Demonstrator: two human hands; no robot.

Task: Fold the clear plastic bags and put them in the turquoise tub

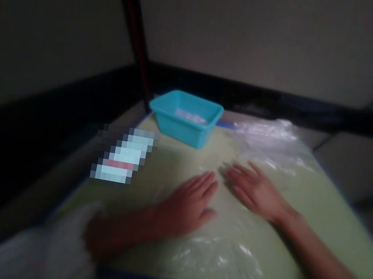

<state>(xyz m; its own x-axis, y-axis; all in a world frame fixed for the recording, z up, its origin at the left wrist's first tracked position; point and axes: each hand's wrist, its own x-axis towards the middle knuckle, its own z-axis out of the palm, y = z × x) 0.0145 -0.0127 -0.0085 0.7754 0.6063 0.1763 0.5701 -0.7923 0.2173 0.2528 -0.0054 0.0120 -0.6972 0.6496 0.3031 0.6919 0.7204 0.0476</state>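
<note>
A clear plastic bag [219, 258] lies spread on the pale yellow-green table [322, 230], its near part wrinkled and shiny. Flat on it rests my left hand [189, 202], fingers stretched forward and thumb apart. Further right and a little farther out, my right hand [257, 190] lies palm down with its fingers extended. Neither hand grips anything. The far outline of the bag is hard to make out under the hands.
A turquoise plastic basin [184, 129] with something whitish in it stands at the far left of the table. Crumpled clear plastic bags [269, 137] lie at the far right. A pixelated pale rectangle [126, 155] is at the left edge. Walls rise behind.
</note>
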